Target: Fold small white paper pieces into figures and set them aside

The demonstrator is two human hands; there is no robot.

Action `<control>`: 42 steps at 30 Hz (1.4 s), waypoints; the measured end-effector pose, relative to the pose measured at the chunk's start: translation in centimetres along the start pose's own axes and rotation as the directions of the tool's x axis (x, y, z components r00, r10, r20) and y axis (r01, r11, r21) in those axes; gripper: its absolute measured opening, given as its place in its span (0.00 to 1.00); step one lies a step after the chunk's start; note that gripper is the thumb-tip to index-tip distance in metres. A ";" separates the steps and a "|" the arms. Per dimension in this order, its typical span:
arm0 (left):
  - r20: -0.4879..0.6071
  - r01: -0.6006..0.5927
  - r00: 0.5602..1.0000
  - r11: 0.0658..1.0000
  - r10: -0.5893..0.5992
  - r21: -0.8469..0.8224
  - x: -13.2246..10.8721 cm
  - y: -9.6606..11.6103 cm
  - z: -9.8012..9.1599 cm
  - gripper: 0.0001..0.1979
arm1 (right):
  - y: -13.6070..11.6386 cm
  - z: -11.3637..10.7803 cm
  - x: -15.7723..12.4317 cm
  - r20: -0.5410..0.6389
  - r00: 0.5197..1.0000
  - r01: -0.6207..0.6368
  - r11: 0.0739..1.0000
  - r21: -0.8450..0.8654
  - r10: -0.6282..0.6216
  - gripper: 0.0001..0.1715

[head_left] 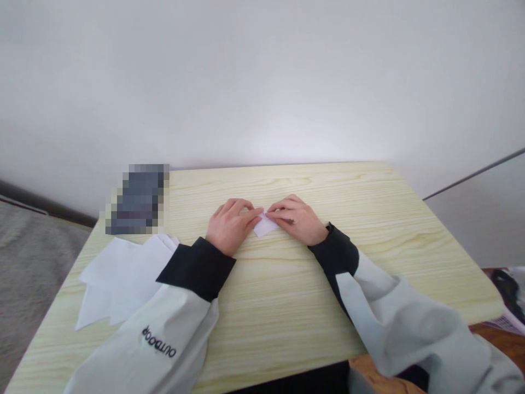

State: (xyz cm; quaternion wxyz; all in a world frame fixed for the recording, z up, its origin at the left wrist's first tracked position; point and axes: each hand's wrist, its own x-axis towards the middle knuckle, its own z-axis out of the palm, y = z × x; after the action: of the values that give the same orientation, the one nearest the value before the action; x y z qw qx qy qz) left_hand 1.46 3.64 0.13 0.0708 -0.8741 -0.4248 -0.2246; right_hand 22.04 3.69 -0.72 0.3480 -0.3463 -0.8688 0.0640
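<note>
A small piece of folded white paper [265,226] is held between my two hands, just above or on the middle of the table. My left hand [231,223] pinches its left upper edge with thumb and forefinger. From the other side, my right hand [298,220] grips the upper right part with closed fingertips. The fingers cover the paper's top, so its full shape is hidden. Several loose white sheets [123,268] lie overlapping on the left of the table, partly under my left sleeve.
The light wood-grain table [262,328] stands against a white wall [262,82]. A dark rectangular object [137,200], blurred into blocks, lies at its back left corner. Beyond the right edge are some dark and pale items [508,290] on a lower level.
</note>
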 end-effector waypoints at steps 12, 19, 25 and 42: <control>0.020 -0.021 1.000 0.999 0.021 0.049 0.1 0.2 -0.3 0.10 | -0.3 -0.5 0.0 0.073 0.996 0.055 0.997 -0.050 -0.051 0.13; 0.034 -0.035 0.999 0.996 0.032 0.083 0.0 0.2 -0.4 0.10 | -0.3 -0.7 -0.4 0.136 0.989 0.069 0.994 -0.087 -0.057 0.18; 0.038 -0.018 0.999 0.996 0.015 0.083 -0.1 0.2 -0.3 0.10 | 0.1 -0.9 -0.8 0.130 0.989 0.076 0.996 -0.056 -0.069 0.20; 0.053 -0.003 0.999 0.997 -0.002 0.083 0.2 0.4 -0.6 0.10 | -0.3 -0.8 -0.8 0.094 0.995 -0.008 0.985 -0.172 0.024 0.15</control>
State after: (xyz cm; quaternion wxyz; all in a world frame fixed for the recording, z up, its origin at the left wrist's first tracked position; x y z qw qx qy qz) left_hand 1.68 3.32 0.82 0.0956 -0.8762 -0.4353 -0.1834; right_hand 22.80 2.82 -0.44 0.2743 -0.3785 -0.8840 0.0082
